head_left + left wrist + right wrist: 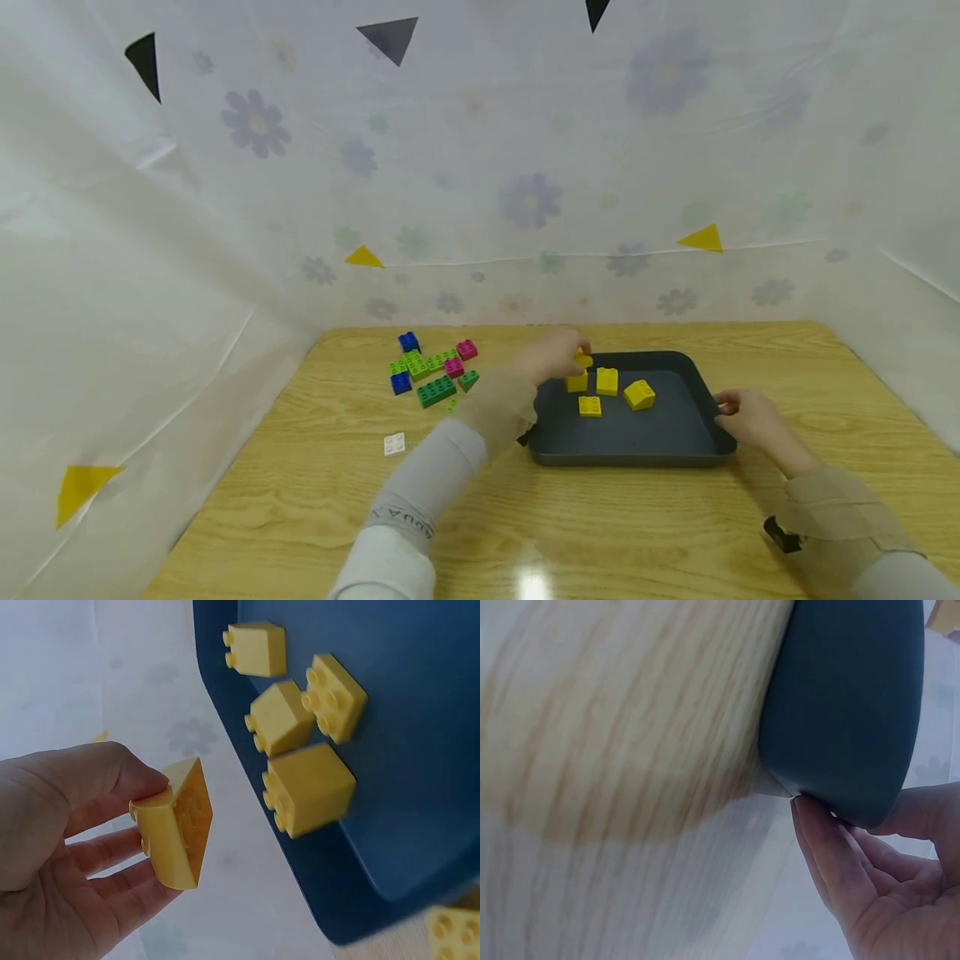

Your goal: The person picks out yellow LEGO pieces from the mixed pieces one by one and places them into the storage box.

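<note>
Left wrist view, left fingers (146, 901) pinch yellow block (166, 840), underside (196, 821) only here, right fingers (834, 855) grip tray (844, 712)

Curtained-off booth (150, 275), prob.: tbl (600, 533) w/ sheeting (465, 167) on 3 sides, flower-print at back.

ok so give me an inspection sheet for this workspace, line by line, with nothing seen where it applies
surface: wood-grain table, glare spot near the front
job's things: dark tray with four yellow bricks inside; held yellow brick near its far edge
clutter: blue bricks, green bricks, lime bricks, pink bricks and a white brick, left of the tray
grippers: left grip pinches the held yellow brick; right grip holds the tray's right edge
cables: nothing seen
surroundings: pale flower-print sheeting with black, grey and yellow triangles
</note>
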Demonstrator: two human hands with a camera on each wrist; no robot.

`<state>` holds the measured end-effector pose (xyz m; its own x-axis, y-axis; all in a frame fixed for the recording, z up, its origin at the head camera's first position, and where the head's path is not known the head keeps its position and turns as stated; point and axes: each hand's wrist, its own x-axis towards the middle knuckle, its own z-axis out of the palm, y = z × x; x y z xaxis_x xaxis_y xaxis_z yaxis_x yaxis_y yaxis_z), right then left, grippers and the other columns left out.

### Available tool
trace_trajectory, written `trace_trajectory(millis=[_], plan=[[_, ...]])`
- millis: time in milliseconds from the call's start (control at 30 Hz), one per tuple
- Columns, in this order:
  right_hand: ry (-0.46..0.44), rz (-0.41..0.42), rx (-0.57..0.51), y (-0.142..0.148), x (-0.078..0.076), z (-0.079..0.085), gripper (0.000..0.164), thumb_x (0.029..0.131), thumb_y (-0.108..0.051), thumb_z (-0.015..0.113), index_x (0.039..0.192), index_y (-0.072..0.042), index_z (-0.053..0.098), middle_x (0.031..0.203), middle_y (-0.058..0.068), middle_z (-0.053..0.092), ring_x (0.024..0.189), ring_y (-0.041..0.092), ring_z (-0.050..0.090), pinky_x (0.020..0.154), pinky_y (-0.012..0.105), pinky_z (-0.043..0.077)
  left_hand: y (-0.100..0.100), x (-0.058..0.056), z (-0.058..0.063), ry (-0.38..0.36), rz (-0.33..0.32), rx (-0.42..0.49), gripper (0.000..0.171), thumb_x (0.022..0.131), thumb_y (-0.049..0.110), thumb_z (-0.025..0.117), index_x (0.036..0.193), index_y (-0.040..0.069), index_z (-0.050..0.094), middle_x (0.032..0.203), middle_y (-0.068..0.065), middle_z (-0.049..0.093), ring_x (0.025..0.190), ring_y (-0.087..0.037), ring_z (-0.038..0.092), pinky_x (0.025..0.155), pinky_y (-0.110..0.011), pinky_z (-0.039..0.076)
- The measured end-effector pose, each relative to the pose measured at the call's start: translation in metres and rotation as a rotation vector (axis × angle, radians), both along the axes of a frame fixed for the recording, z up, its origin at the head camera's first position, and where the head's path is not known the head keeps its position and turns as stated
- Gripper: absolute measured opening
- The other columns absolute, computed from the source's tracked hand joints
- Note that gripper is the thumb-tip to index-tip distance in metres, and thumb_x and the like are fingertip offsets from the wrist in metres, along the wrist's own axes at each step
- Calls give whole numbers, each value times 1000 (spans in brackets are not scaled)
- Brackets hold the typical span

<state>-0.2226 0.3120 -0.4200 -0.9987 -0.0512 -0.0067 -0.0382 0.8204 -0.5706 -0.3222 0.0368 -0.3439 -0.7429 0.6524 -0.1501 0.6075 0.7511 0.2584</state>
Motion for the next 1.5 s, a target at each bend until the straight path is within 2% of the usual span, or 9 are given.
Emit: trace_trajectory(millis=[200,400,533,733,867,967,1067,1300,1500], plan=[[9,8,-9,-2,0,0,37,83,1,55,111,23,47,96,36,54,86,46,54,63,42,50,23,12,-1,-18,-38,7,34,90,15,59,123,13,57,125,1,52,109,-12,51,82,-18,44],[17,13,-14,-3,1,0,37,82,1,55,111,24,47,96,36,54,87,46,53,62,40,49,42,18,-6,15,-165,-41,30,89,16,60,120,15,60,124,2,51,113,-11,48,86,-15,41],[14,14,-12,-2,1,0,37,83,1,55,112,23,47,96,36,54,87,46,53,61,40,49,52,20,-10,-4,-246,-81,32,89,15,60,121,16,59,130,2,47,122,-10,41,91,-14,38],[9,11,-12,-2,0,-1,37,83,1,55,112,23,47,97,36,54,87,46,54,61,40,49,66,20,-19,25,-373,-143,32,90,15,59,122,15,59,119,3,50,108,-7,46,83,-9,38],[5,9,-16,-2,1,-1,37,83,1,55,112,23,46,97,36,54,87,46,54,61,39,49,75,21,-27,32,-396,-174,32,89,17,60,121,16,60,115,5,50,104,-5,47,82,-9,37],[4,7,-17,-3,1,0,38,83,1,55,112,23,47,96,36,54,87,45,54,61,39,49,81,22,-34,31,-409,-198,32,89,17,59,121,16,59,123,5,49,116,-6,44,89,-9,35],[-1,5,-18,-3,2,0,38,83,0,55,112,23,47,96,35,54,86,45,54,61,39,49,84,23,-40,14,-418,-208,32,89,16,59,122,16,59,125,5,49,118,-6,43,90,-8,34],[-13,2,-30,-4,2,1,37,83,0,55,112,23,47,95,35,55,86,44,54,61,39,49,86,26,-46,-37,-403,-226,31,89,12,59,119,18,60,119,8,50,108,-3,46,83,-8,38],[-19,-5,-27,-5,2,2,38,83,-1,55,112,23,47,95,34,55,86,44,54,61,39,49,87,28,-48,-13,-434,-257,30,90,9,56,118,20,61,117,8,51,104,-3,47,82,-9,38]])
